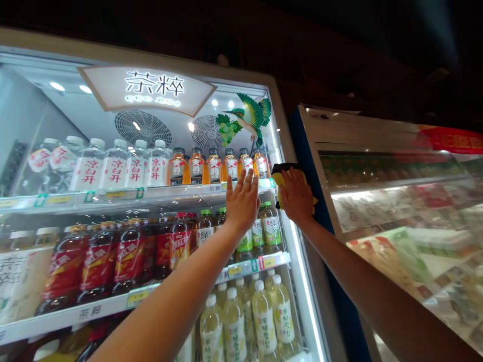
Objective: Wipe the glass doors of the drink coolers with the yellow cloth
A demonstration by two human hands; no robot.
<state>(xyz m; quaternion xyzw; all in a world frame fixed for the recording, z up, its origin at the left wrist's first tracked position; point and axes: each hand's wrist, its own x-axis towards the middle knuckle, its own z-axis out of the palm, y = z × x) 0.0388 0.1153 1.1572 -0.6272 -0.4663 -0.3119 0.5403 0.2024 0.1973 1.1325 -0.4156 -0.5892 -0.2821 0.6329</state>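
Note:
My left hand (pixel 242 200) lies with fingers spread against the glass door of a lit drinks cooler (pixel 279 115), in front of the upper shelf edge. Nothing is in it. To its right, my right hand (pixel 296 195) presses a yellow and black cloth (pixel 279 180) on the right edge of the door frame. The cloth shows above and beside the fingers. Behind the glass stand orange drink bottles (pixel 215 168), white-labelled water bottles (pixel 114 166) and green-labelled tea bottles (pixel 271 226).
A second cooler (pixel 322 130) with packaged goods stands at the right, beyond a blue side panel (pixel 345 306). Lower shelves hold red-labelled bottles (pixel 130 256) and pale yellow bottles (pixel 264 322). A sign (pixel 147 90) and a bird sticker (pixel 249 115) mark the upper glass.

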